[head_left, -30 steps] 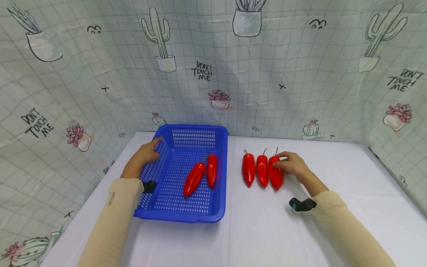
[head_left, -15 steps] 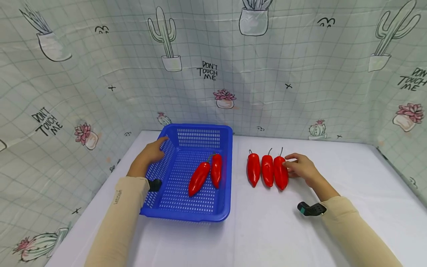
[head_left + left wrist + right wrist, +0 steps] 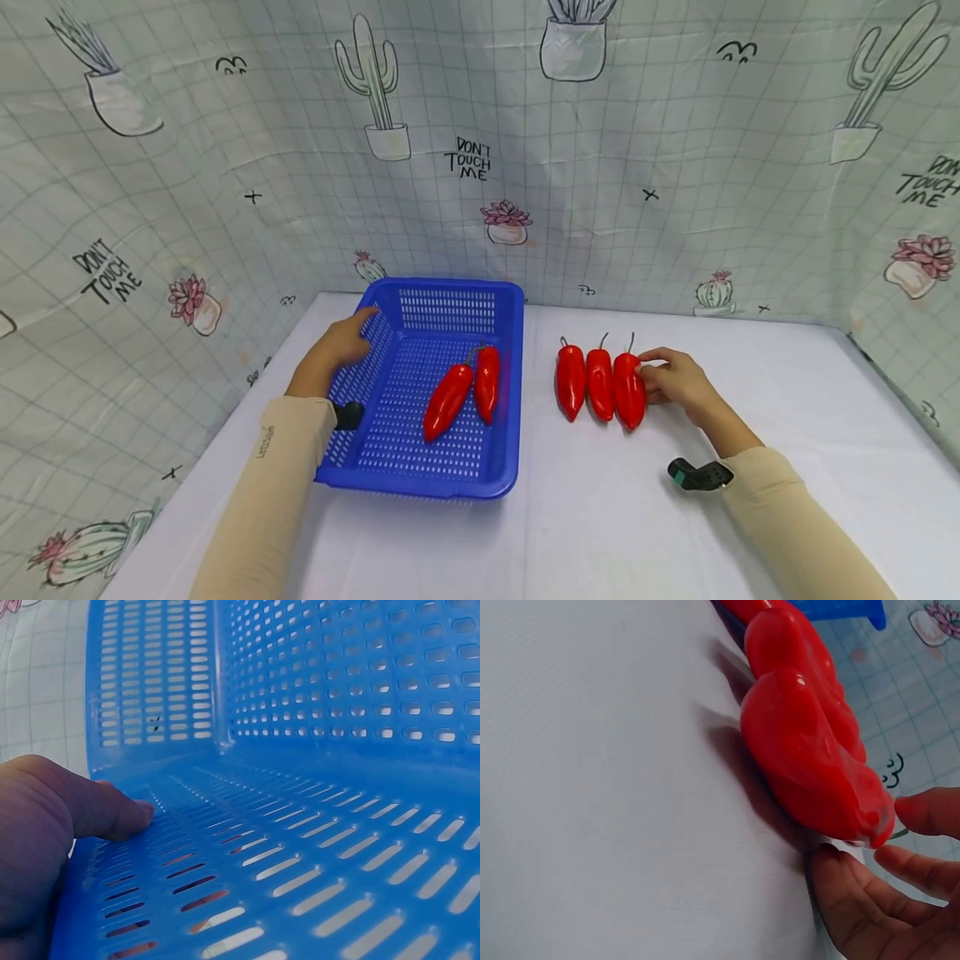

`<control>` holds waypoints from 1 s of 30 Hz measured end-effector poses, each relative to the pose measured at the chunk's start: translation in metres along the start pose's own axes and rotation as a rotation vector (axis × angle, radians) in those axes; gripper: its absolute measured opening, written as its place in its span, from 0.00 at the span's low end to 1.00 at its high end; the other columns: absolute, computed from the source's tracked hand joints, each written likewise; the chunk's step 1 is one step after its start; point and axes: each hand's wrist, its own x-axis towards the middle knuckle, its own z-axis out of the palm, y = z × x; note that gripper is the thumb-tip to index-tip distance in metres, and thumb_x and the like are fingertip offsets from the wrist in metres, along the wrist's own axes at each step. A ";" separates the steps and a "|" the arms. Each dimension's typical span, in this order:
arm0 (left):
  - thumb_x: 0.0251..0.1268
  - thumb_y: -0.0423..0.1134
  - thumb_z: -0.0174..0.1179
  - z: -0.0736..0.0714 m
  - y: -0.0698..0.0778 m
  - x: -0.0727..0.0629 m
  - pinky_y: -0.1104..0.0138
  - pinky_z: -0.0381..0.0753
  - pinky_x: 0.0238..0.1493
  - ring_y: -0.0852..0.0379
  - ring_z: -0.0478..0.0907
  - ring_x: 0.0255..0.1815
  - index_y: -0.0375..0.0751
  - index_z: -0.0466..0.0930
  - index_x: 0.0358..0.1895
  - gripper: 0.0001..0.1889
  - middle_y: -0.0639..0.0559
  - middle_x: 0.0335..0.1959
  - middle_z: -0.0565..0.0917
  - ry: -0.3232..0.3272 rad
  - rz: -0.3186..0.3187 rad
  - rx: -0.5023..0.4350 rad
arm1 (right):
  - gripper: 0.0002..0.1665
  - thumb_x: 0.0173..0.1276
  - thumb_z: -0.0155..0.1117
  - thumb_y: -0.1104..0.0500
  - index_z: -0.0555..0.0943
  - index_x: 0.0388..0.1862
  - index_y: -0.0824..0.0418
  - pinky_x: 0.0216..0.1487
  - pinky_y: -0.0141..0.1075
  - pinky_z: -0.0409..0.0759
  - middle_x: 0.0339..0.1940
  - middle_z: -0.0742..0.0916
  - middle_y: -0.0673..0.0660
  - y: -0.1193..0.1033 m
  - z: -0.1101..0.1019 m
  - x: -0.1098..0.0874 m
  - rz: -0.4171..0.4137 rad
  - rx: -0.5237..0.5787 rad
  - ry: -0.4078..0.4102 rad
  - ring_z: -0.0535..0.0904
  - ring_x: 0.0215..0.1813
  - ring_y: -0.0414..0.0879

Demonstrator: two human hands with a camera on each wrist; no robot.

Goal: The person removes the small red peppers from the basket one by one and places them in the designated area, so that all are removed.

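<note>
My left hand (image 3: 343, 343) grips the left wall of a blue plastic basket (image 3: 512, 400); in the left wrist view the thumb (image 3: 124, 814) lies inside and fingers show through the slots from outside. Two red chili peppers (image 3: 447, 403) (image 3: 487, 385) lie in the basket. Right of it, three more red chili peppers (image 3: 571, 383) (image 3: 600, 385) (image 3: 629, 392) stand side by side in a row, stems pointing away. My right hand (image 3: 675, 382) is at the rightmost one, fingers loosely spread around its stem end in the right wrist view (image 3: 900, 892), touching or nearly touching it.
A white cloth covers the table (image 3: 600, 517). Behind and at both sides hangs a grid-patterned curtain (image 3: 585, 167) with cactus drawings. A black strap (image 3: 699, 475) sits at the right wrist, another (image 3: 348, 416) at the left.
The view has shifted slightly, moving everything to the right in the frame. My right fingers have drawn back from over the rightmost pepper to its side; that pepper has nudged slightly left. My left hand stays put.
</note>
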 end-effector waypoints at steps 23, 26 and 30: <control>0.61 0.27 0.45 -0.002 0.001 -0.002 0.40 0.70 0.63 0.28 0.68 0.65 0.36 0.48 0.77 0.37 0.23 0.70 0.61 -0.011 -0.014 0.014 | 0.40 0.80 0.30 0.40 0.64 0.71 0.72 0.64 0.47 0.76 0.67 0.73 0.73 -0.066 0.005 0.005 -0.077 0.132 0.145 0.71 0.66 0.65; 0.62 0.27 0.45 -0.003 0.000 -0.003 0.40 0.69 0.63 0.28 0.67 0.66 0.36 0.48 0.77 0.37 0.23 0.71 0.61 -0.012 -0.018 0.024 | 0.39 0.80 0.30 0.42 0.64 0.70 0.72 0.66 0.50 0.73 0.68 0.73 0.72 -0.078 0.014 0.007 -0.094 0.171 0.131 0.70 0.67 0.66; 0.63 0.27 0.44 -0.002 0.003 -0.001 0.40 0.66 0.66 0.28 0.64 0.69 0.35 0.48 0.77 0.36 0.24 0.72 0.59 -0.014 -0.007 0.021 | 0.38 0.80 0.31 0.43 0.64 0.70 0.71 0.68 0.50 0.70 0.69 0.72 0.71 -0.097 0.018 0.006 -0.114 0.212 0.101 0.70 0.67 0.63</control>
